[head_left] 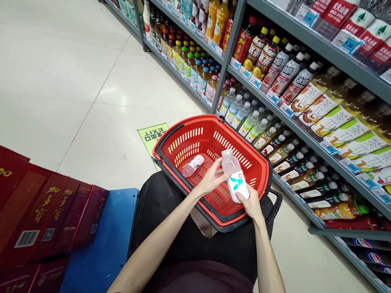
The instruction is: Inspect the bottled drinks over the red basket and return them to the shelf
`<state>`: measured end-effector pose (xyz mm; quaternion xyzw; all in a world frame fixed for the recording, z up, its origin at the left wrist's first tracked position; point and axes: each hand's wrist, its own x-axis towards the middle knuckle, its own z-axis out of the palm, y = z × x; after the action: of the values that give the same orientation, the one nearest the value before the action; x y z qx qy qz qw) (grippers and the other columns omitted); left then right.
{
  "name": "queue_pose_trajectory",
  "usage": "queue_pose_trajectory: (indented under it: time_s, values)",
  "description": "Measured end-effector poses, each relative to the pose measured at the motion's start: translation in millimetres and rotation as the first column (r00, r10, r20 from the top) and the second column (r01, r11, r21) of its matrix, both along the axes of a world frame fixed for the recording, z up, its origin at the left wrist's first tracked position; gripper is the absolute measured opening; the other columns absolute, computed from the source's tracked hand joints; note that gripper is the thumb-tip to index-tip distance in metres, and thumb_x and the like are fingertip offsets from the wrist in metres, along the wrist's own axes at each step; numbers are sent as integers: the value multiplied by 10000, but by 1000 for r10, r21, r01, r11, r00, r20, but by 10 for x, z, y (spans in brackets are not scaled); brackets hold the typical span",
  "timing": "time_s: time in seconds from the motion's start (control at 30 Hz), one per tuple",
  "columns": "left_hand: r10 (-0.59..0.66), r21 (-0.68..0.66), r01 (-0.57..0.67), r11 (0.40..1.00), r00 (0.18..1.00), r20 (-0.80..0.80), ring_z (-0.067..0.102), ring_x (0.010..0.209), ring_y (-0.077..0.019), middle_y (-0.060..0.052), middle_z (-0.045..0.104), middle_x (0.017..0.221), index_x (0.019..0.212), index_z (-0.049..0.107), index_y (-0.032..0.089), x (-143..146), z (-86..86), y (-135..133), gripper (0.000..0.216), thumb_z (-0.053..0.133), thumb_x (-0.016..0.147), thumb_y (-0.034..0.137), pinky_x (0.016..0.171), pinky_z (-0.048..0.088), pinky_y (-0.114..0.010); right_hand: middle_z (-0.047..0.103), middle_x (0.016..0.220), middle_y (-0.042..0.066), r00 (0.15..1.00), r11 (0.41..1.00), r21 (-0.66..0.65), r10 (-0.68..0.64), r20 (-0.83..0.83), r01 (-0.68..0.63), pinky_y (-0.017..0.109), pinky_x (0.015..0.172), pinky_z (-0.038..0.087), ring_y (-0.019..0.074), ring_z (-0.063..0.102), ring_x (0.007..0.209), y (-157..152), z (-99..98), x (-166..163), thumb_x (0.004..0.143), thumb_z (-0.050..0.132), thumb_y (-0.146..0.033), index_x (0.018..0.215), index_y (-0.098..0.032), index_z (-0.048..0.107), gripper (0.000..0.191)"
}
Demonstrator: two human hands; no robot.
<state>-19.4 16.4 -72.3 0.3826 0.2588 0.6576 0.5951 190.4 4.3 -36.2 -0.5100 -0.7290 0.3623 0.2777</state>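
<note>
A clear drink bottle [235, 178] with a white and teal label is held tilted over the red shopping basket [218, 123]. My right hand [251, 204] grips its lower end, at the label. At the bottle's upper part, my left hand [213, 177] has its fingers closed against the side. A smaller-looking bottle with a white label [193, 165] lies on its side inside the basket, at the left. The basket rests on or against my lap, and its black handle [275, 206] hangs at the right.
Shelves [311, 109] of bottled drinks run along the right and the back. Stacked red drink cartons [31, 218] stand on a blue platform [99, 251] at the left. A yellow-green exit sign [150, 136] is stuck on the pale tiled floor [57, 51].
</note>
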Motion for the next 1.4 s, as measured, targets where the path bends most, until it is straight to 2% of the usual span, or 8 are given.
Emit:
queue_pose_trajectory:
  time_s: [0.17, 0.47, 0.67, 0.77, 0.9, 1.03, 1.23, 1.4]
  values:
    - [62, 33, -60, 998, 996, -59, 607, 1271, -319, -181, 468, 1536, 1388, 525, 192, -3, -18, 18, 816, 916, 695, 376, 1083, 504, -443, 706, 948, 61, 998, 1000, 6, -10, 56, 10, 198, 671, 465, 118, 598, 750, -6, 16, -63, 755, 750, -573, 1115, -114, 649, 592]
    - [119, 154, -52, 987, 876, -468, 592, 1287, -366, -188, 590, 1411, 1437, 527, 167, -35, 38, -25, 783, 790, 736, 394, 916, 606, -436, 710, 978, 18, 996, 996, 24, -81, 26, 80, 182, 687, 505, 119, 662, 804, -69, 36, -248, 654, 807, -352, 1179, -182, 579, 597]
    - [50, 221, 105, 970, 798, -601, 549, 1365, -345, -112, 439, 1593, 1657, 66, 365, 13, -24, -18, 1165, 778, 739, 289, 1062, 547, -519, 689, 1101, 61, 968, 997, 52, -34, -247, 49, 256, 802, 560, 156, 654, 908, 81, 65, -219, 586, 884, -464, 1249, -177, 553, 795]
    - [207, 413, 141, 900, 696, -688, 354, 1502, -375, -76, 311, 1670, 1642, 142, 432, 141, -88, -75, 1268, 863, 628, 184, 1211, 377, -564, 661, 1182, 85, 905, 998, 55, -12, -424, 39, 344, 954, 557, 198, 652, 1029, 118, 67, -211, 643, 855, -609, 1328, -193, 525, 868]
    - [499, 603, -31, 797, 597, -628, 356, 1501, -378, -107, 295, 1671, 1656, 137, 372, 422, -37, -129, 1080, 755, 780, 237, 1186, 421, -580, 603, 1312, 94, 868, 997, 60, -7, -496, 42, 441, 1183, 428, 256, 554, 1310, 57, 105, -219, 819, 669, -728, 1373, -247, 550, 744]
    - [638, 648, -201, 734, 531, -557, 425, 1468, -337, -107, 311, 1657, 1648, 190, 340, 611, 133, -209, 760, 509, 962, 269, 1178, 443, -556, 613, 1289, 100, 879, 997, 72, 12, -477, 25, 441, 1223, 388, 254, 533, 1342, -78, 321, -196, 872, 594, -745, 1366, -230, 571, 714]
    - [644, 713, -121, 691, 552, -530, 491, 1415, -332, -114, 445, 1573, 1645, 198, 333, 620, 385, -252, 743, 511, 974, 279, 1166, 459, -540, 651, 1213, 87, 883, 980, 61, -144, -447, 191, 342, 995, 530, 214, 636, 1082, -191, 827, -103, 735, 786, -687, 1252, -174, 585, 756]
    - [724, 820, -101, 563, 539, -431, 549, 1360, -332, -127, 493, 1536, 1653, 180, 322, 620, 611, -196, 739, 506, 992, 270, 1106, 515, -505, 668, 1119, 94, 796, 977, -21, -185, -576, 212, 274, 766, 552, 171, 654, 892, -257, 1215, 10, 661, 825, -711, 1215, -140, 537, 846]
